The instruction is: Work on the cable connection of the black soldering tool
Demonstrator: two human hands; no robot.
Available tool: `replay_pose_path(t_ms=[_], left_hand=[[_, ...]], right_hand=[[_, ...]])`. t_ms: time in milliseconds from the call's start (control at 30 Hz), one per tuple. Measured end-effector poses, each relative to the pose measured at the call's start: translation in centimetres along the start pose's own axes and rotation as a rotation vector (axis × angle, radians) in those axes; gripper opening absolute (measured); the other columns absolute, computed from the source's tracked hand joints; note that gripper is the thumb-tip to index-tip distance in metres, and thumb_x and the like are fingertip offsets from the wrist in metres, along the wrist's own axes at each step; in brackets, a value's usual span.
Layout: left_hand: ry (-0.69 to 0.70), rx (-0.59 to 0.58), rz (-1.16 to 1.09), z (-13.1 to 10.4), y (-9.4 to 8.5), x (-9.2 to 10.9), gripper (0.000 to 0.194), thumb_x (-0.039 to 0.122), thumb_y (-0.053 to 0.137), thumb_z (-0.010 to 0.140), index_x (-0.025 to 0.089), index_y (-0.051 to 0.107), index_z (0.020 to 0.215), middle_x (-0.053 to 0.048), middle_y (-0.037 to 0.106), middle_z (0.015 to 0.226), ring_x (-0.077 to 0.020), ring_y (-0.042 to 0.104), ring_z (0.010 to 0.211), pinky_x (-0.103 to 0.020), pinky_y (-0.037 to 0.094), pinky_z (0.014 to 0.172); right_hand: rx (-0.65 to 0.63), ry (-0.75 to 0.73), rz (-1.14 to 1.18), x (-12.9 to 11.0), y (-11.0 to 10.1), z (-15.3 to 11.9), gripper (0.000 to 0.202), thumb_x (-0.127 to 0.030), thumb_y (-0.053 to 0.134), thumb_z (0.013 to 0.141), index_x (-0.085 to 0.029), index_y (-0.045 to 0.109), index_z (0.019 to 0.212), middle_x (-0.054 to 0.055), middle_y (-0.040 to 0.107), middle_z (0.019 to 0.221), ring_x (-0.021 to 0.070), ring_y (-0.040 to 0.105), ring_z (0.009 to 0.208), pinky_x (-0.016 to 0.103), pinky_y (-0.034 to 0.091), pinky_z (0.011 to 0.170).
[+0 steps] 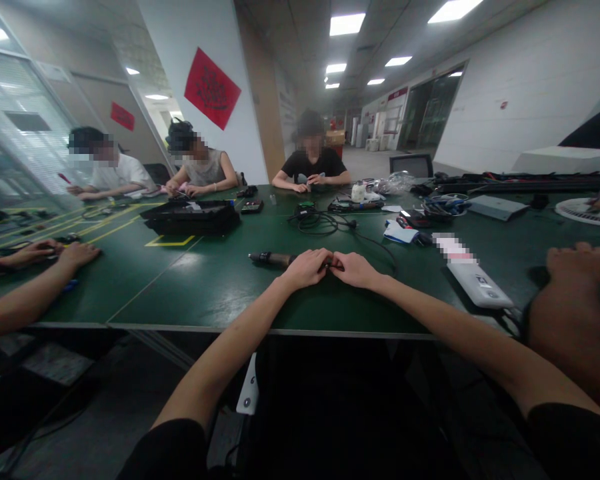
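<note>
My left hand [307,269] and my right hand [356,270] meet over the green table near its front edge. Their fingers are closed and pinch together around something small and dark, too small and covered to name. An electric screwdriver [270,259] lies on the table just left of my left hand, its tip pointing left. The fingers of my left hand hide its rear end. Behind my hands a black cable [325,223] lies in loose coils, and a strand of it curves down toward my right hand.
A black tray [190,217] stands left of centre on the table [220,300]. To the right are a white power strip [477,280], a white-and-blue packet [401,232] and bundled wires [445,205]. Several people sit around the table; a co-worker's arm [570,320] reaches in at right.
</note>
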State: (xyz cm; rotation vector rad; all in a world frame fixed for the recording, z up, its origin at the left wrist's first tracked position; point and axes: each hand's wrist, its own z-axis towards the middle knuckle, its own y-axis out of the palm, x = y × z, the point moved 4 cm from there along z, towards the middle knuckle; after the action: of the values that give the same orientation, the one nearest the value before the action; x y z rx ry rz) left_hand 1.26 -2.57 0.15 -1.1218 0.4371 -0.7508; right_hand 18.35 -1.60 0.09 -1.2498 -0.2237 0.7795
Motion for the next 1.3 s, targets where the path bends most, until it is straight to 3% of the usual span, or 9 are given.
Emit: replay_pose_path(t_ms=[367, 700, 933, 1300], left_hand=[[0.007, 0.016, -0.016, -0.07, 0.04, 0.06, 0.036, 0.018, 0.056, 0.093, 0.022, 0.051, 0.128, -0.008, 0.068, 0.113, -0.0246, 0.066, 0.109, -0.04, 0.049, 0.096], [0.01, 0.015, -0.022, -0.05, 0.02, 0.2, 0.049, 0.016, 0.056, 0.092, 0.021, 0.047, 0.14, -0.009, 0.068, 0.119, -0.0249, 0.065, 0.114, -0.04, 0.048, 0.099], [0.008, 0.024, -0.023, -0.02, 0.17, 0.06, 0.056, 0.021, 0.056, 0.095, 0.02, 0.042, 0.149, -0.01, 0.067, 0.126, -0.0246, 0.065, 0.117, -0.039, 0.048, 0.102], [0.022, 0.008, -0.026, -0.12, -0.15, 0.35, 0.066, 0.015, 0.055, 0.092, 0.022, 0.037, 0.155, -0.009, 0.065, 0.131, -0.0247, 0.062, 0.123, -0.04, 0.049, 0.105]], right_hand=[[0.032, 0.002, -0.074, 0.0, -0.02, -0.81, 0.012, -0.034, 0.068, 0.095, -0.023, 0.066, 0.102, 0.005, 0.076, 0.09, 0.0213, 0.069, 0.079, 0.028, 0.041, 0.068], [0.055, -0.007, -0.009, 0.33, -0.14, -0.94, 0.007, -0.026, 0.064, 0.094, -0.022, 0.065, 0.099, 0.003, 0.072, 0.083, 0.0179, 0.066, 0.073, 0.025, 0.041, 0.069], [0.019, 0.025, -0.026, 0.43, 0.0, -0.99, 0.011, -0.032, 0.061, 0.1, -0.022, 0.065, 0.103, 0.002, 0.074, 0.086, 0.0177, 0.066, 0.074, 0.026, 0.037, 0.066], [-0.013, 0.032, -0.051, 0.5, 0.03, -0.97, 0.014, -0.035, 0.062, 0.103, -0.022, 0.065, 0.105, 0.005, 0.075, 0.091, 0.0179, 0.066, 0.077, 0.025, 0.035, 0.067]])
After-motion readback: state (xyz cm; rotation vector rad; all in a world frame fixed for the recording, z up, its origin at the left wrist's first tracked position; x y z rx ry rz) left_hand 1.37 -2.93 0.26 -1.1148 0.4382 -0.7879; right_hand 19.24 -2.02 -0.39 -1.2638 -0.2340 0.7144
